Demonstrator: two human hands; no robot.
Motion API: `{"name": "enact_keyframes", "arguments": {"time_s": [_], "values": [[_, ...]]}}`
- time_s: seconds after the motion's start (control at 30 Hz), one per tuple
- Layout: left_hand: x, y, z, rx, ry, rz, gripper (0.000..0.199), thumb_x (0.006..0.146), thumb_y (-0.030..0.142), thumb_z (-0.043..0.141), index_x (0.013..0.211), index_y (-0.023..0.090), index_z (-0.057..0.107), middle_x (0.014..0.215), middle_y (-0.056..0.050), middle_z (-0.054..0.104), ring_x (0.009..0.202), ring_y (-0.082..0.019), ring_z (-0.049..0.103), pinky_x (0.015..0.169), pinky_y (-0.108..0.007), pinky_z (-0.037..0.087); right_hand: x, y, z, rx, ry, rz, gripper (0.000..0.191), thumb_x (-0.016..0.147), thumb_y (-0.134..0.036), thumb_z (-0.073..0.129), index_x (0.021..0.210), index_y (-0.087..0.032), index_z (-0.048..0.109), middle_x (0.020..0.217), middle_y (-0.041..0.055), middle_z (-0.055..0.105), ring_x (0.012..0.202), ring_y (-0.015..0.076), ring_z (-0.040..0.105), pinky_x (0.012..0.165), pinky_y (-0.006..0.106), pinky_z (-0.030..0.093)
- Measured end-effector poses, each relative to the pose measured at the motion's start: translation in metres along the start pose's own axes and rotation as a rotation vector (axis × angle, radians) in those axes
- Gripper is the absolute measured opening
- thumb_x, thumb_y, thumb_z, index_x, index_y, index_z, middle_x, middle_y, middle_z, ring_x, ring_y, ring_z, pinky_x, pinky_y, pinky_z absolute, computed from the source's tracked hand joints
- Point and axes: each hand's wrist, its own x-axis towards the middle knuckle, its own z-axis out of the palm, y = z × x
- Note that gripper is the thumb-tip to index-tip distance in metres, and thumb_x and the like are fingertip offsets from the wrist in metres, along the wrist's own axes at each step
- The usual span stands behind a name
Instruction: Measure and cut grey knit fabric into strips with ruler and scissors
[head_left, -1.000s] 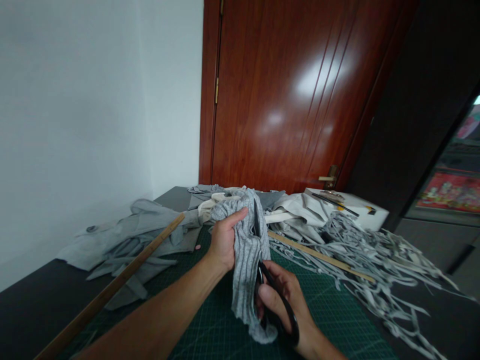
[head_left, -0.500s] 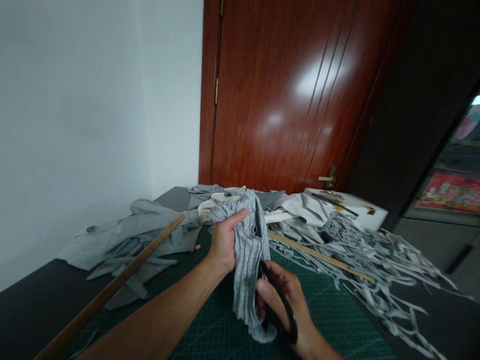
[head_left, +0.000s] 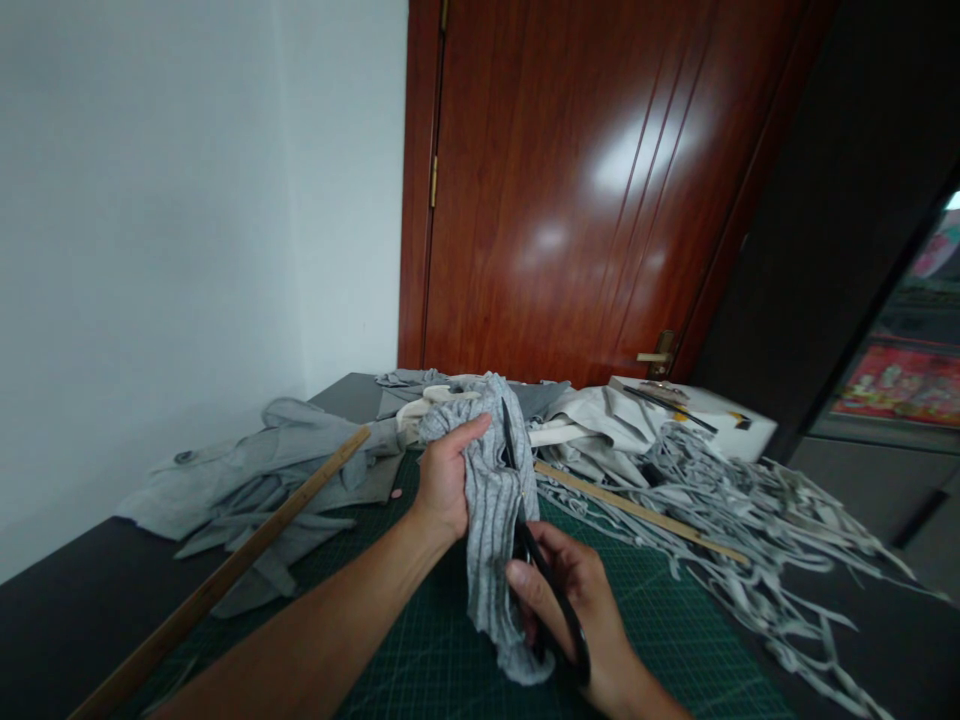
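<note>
Gripping grey cloth [head_left: 491, 520] mid-frame, left hand [head_left: 445, 485] clamped on its folds, right hand [head_left: 574, 590] closed around black scissors [head_left: 577, 635], green mat [head_left: 420, 640] at bottom centre

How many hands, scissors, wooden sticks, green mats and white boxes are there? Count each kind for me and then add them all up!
Left hand and right hand: 2
Scissors: 1 pair
Wooden sticks: 2
Green mat: 1
White box: 1
Total: 7
</note>
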Motion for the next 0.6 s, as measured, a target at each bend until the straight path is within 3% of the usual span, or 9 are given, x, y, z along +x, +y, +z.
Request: {"name": "enact_keyframes", "arguments": {"time_s": [0.6], "values": [[0.0006,0.0011,-0.0029,-0.001,-0.028,0.012,0.010,0.075,0.012,0.072,0.085,0.011,0.072,0.073,-0.007,0.079,0.071,-0.029,0.079,0.079,-0.042,0.065,-0.0006,-0.0062,0.0040,-0.003,0.009,-0.007,0.050,0.080,-0.058,0.085,0.100,-0.014,0.073,0.056,-0.0057,0.054,0.042,0.0081,0.043,0.040,0.018,0.037]]}}
